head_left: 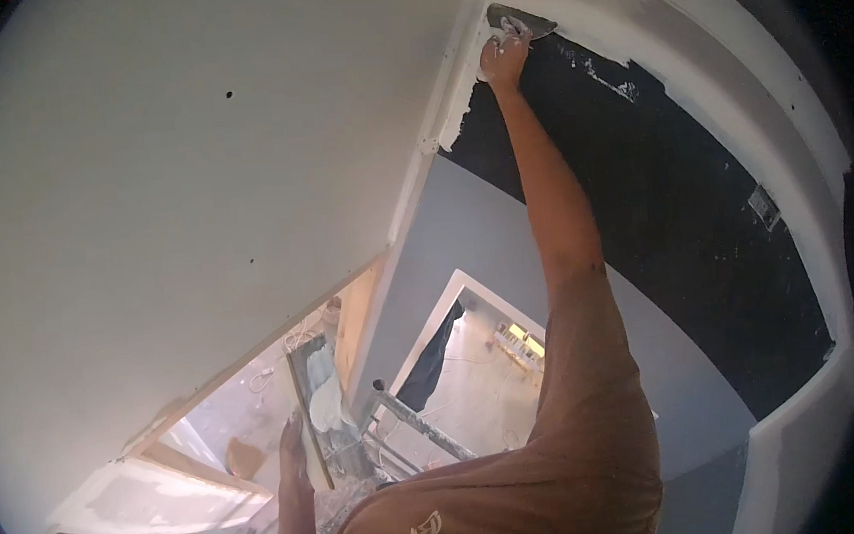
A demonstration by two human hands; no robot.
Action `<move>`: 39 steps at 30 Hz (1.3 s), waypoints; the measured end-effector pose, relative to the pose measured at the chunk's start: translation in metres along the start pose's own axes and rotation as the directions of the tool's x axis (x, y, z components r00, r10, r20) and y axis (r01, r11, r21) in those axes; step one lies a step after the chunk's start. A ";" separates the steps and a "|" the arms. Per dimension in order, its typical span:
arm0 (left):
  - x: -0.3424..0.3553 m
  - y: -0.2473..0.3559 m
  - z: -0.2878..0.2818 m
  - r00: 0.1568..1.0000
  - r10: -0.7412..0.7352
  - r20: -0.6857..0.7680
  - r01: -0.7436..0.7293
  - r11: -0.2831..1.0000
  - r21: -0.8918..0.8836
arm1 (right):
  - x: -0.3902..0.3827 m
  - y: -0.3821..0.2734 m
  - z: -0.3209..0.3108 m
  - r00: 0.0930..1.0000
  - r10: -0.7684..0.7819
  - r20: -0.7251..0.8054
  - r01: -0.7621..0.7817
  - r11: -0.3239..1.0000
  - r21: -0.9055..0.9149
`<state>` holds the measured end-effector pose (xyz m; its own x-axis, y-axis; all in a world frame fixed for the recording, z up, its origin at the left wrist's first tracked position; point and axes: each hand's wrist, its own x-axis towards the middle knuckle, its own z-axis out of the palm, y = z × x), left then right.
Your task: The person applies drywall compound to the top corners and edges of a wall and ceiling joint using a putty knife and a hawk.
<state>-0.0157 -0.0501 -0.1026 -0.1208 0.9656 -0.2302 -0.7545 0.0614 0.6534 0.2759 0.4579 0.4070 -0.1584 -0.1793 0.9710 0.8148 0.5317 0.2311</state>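
My right arm reaches up to the corner where the walls meet the ceiling. My right hand [504, 58], smeared with white, is closed around a wide putty knife [518, 21]. Its dark blade lies against the white band along the top of the black wall panel [660, 168]. White filler with a ragged edge borders the black. Low on the left, my left hand [292, 443] hangs with fingers stretched out, beside the edge of a narrow board [308, 417]. Nothing shows in it. White and pale blue material [327, 395] lies just past that board.
A large pale panel [188, 165] with small dark holes fills the left. Scaffold tubes [419, 423] stand below me. A doorway frame [463, 282] with a dark cloth [432, 362] opens farther down. A small box [764, 207] sits in the black wall.
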 end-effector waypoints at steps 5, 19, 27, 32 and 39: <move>-0.001 0.006 -0.001 0.998 0.023 -0.058 -0.031 0.989 -0.142 | 0.017 -0.011 0.034 0.981 0.163 -0.102 -0.131 0.954 0.268; 0.005 0.022 -0.001 0.999 0.024 -0.037 -0.026 0.997 -0.071 | -0.024 -0.016 0.042 0.994 0.105 -0.024 -0.101 0.986 0.129; 0.008 0.028 0.008 0.998 -0.016 -0.064 0.013 0.999 -0.043 | -0.104 -0.046 0.009 0.963 0.229 0.143 -0.257 0.938 0.232; 0.006 0.029 0.018 1.000 -0.017 -0.019 0.016 0.998 -0.060 | -0.164 -0.054 0.002 0.905 0.363 0.221 -0.418 0.856 0.305; 0.005 0.024 0.021 1.000 -0.013 0.000 0.013 0.999 -0.044 | -0.232 -0.094 -0.025 0.898 0.291 0.331 -0.316 0.949 0.023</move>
<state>-0.0209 -0.0389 -0.0732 -0.1111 0.9648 -0.2384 -0.7836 0.0625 0.6181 0.2498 0.4292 0.1584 -0.0896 0.2678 0.9593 0.8103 0.5797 -0.0861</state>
